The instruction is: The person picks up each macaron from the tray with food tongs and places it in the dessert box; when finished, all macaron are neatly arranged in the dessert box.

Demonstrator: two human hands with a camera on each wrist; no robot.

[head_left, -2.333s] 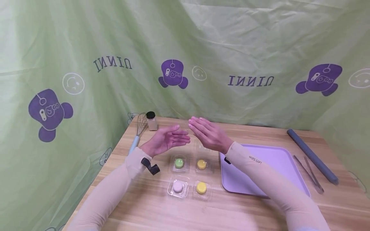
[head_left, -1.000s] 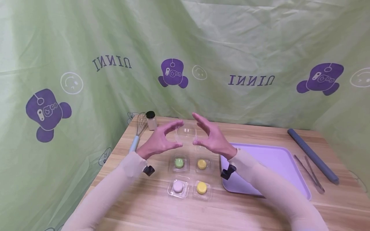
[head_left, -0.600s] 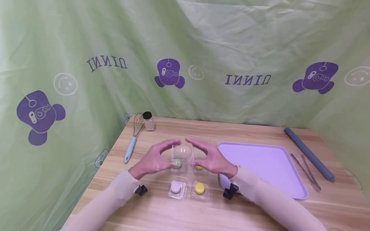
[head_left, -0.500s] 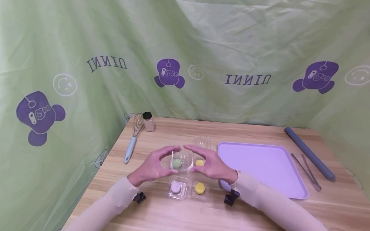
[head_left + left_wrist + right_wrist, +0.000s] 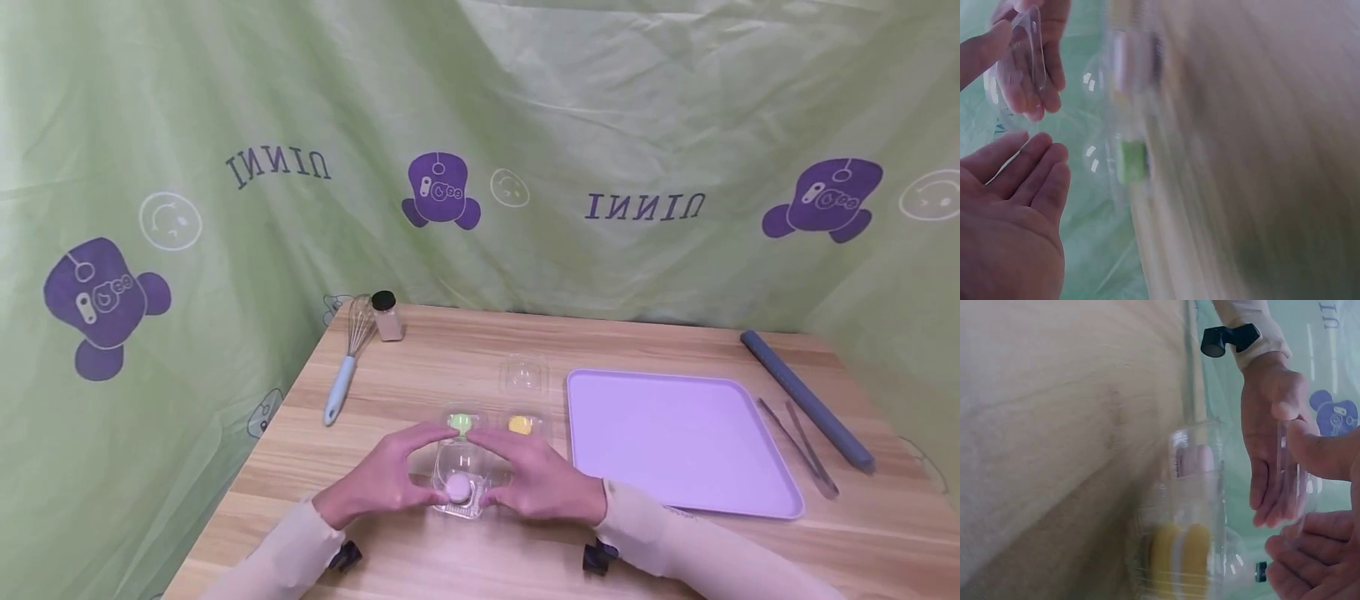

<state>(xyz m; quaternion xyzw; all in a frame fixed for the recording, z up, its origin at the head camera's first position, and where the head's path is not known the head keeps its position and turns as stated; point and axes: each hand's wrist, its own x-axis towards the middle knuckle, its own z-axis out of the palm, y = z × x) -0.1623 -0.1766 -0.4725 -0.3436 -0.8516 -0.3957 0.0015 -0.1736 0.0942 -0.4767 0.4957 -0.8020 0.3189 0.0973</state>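
A clear plastic domed lid point(image 5: 463, 457) is held between both hands over the pink macaron point(image 5: 459, 487), which sits in a clear square tray point(image 5: 471, 510). My left hand point(image 5: 382, 479) grips the lid's left side, thumb at the near edge and fingers at the far edge. On the opposite side my right hand point(image 5: 543, 479) holds it the same way. The right wrist view shows the lid point(image 5: 1291, 469) apart from the tray. Behind are a green macaron point(image 5: 461, 423) and a yellow macaron point(image 5: 520, 425). My right hand hides the front yellow macaron in the head view.
Another clear lid point(image 5: 523, 377) lies farther back. A lilac tray point(image 5: 678, 442) is on the right, with tongs point(image 5: 802, 450) and a grey-blue roll point(image 5: 806, 400) beyond. A whisk point(image 5: 348, 358) and a black-capped jar point(image 5: 387, 317) stand at back left.
Both hands closed on the lid at the back, lifted it, and brought it toward me, past the green macaron to over the pink one. The macarons stayed in place.
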